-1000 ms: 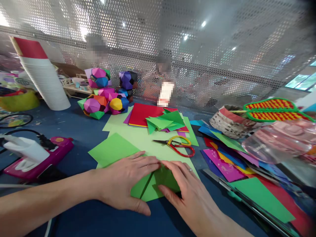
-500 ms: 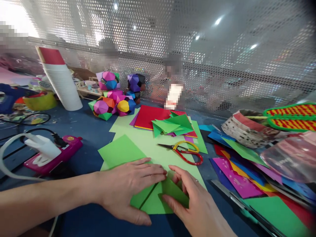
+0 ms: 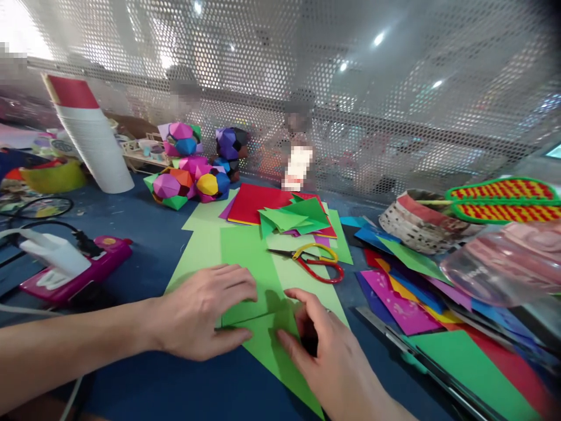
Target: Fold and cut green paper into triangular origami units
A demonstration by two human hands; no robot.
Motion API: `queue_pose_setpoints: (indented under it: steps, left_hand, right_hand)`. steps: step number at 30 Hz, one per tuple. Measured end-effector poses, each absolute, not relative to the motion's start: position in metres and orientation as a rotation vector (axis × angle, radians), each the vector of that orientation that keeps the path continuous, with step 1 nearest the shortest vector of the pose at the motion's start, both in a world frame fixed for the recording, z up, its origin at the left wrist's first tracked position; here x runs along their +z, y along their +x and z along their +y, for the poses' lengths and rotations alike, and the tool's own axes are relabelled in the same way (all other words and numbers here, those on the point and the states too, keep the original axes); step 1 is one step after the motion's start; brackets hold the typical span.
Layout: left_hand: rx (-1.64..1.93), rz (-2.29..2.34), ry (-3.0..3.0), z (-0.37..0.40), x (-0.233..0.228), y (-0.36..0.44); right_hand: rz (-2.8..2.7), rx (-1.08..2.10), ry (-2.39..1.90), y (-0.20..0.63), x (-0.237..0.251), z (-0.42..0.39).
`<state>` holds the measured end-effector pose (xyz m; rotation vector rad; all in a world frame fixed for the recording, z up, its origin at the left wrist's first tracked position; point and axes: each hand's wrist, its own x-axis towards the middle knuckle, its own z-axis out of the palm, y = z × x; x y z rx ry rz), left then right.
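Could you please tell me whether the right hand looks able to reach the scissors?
Probably yes: the scissors lie just beyond the right hand, and nothing visible covers them or stands between. The right hand is at the green sheet, though, so it would likely have to leave that first.

The person's forearms (image 3: 100, 336) are bare, as is the left hand (image 3: 205, 310); the right hand (image 3: 326, 345) wears a slim silvery ring (image 3: 328, 311).

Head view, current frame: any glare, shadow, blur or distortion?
Head view: glare washes out the upper-left corner; head view: shadows on the green paper beside the right hand; head view: scene behind the perforated screen looks soft; head view: cup stack leans, possibly wide-angle distortion.
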<state>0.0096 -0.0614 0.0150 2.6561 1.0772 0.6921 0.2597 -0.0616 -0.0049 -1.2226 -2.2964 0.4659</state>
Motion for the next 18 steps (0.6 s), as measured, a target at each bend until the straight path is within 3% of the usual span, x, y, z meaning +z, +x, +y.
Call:
queue_pose_setpoints:
  steps: [10,18]
  left_hand:
    - [0.976,1.464,2.537,-0.048,0.015,-0.001]
    - [1.19,1.299,2.575,-0.064,0.019,0.003]
  right_hand:
    - [-2.138,0.751,-1.053,0.26,-0.002,-0.06]
    - [-1.857,0.949,-1.133,0.261,0.002,-0.058]
